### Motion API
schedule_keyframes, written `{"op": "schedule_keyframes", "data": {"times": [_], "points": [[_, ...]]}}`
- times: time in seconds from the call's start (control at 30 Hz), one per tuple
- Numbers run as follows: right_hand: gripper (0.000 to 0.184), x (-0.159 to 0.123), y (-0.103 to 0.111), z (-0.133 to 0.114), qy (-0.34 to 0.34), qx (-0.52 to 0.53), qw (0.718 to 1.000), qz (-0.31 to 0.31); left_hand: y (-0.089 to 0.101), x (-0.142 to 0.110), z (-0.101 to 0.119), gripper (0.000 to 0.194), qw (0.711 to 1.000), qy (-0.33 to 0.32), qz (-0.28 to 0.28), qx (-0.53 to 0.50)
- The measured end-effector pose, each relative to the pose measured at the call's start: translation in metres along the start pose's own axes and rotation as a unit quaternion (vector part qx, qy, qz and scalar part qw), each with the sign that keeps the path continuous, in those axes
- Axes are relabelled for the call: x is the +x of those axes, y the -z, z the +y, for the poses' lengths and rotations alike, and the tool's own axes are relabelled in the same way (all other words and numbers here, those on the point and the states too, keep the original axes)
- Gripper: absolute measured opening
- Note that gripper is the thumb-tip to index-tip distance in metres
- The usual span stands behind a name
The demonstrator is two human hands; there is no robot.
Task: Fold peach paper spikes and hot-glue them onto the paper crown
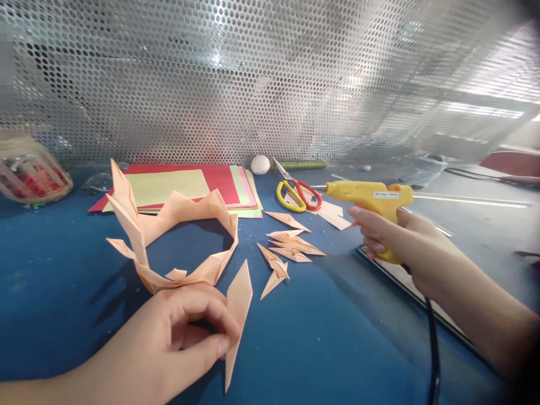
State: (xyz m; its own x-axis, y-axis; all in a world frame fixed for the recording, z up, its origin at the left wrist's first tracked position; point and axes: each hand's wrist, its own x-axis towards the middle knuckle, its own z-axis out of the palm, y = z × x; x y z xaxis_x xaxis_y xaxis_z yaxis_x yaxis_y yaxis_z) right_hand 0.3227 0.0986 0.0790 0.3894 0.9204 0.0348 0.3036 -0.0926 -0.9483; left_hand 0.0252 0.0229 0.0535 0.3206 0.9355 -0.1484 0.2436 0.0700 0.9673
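Note:
My left hand (177,337) pinches a folded peach paper piece (238,306) between thumb and fingers, low over the blue table. Just beyond it lies a ring of joined peach paper points (181,236), partly standing up at its left. My right hand (392,239) is wrapped round the handle of a yellow glue gun (371,196), nozzle pointing left, a finger on the orange trigger. Its black cord (432,349) runs down toward me. Several loose folded peach pieces (287,247) lie between the two hands.
Coloured paper sheets (189,188) are stacked at the back, with yellow-and-red scissors (297,194), a white ball (260,164) and a green stick (299,165) nearby. A clear basket (29,171) sits far left. A perforated metal screen (270,79) walls the back. A dark-edged flat panel (405,281) lies under my right arm.

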Motion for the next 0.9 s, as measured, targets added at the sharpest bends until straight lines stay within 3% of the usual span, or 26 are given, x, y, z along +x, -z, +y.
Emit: {"op": "schedule_keyframes", "data": {"times": [0.13,0.3,0.47,0.57,0.7,0.9], "points": [[0.038,0.009,0.014,0.001,0.010,-0.111,0.994,0.010,-0.001,-0.001,0.003,0.003,0.999,0.034,0.012,-0.019],[0.028,0.007,0.023,0.002,0.132,-0.151,0.979,-0.025,0.001,0.000,0.001,0.011,0.998,0.041,-0.010,-0.040],[0.013,-0.015,0.010,0.008,0.245,-0.103,0.952,-0.149,0.005,0.000,-0.007,0.018,0.997,0.055,-0.015,-0.060],[0.015,-0.027,-0.001,0.008,0.306,-0.086,0.927,-0.199,0.007,-0.002,-0.012,0.021,0.995,0.069,-0.008,-0.078],[0.015,-0.033,-0.010,0.007,0.366,-0.088,0.899,-0.226,0.008,-0.004,-0.017,0.029,0.990,0.095,0.002,-0.108],[0.012,-0.033,-0.018,0.015,0.399,-0.127,0.877,-0.236,0.008,-0.008,-0.020,0.046,0.985,0.126,0.017,-0.117]]}}
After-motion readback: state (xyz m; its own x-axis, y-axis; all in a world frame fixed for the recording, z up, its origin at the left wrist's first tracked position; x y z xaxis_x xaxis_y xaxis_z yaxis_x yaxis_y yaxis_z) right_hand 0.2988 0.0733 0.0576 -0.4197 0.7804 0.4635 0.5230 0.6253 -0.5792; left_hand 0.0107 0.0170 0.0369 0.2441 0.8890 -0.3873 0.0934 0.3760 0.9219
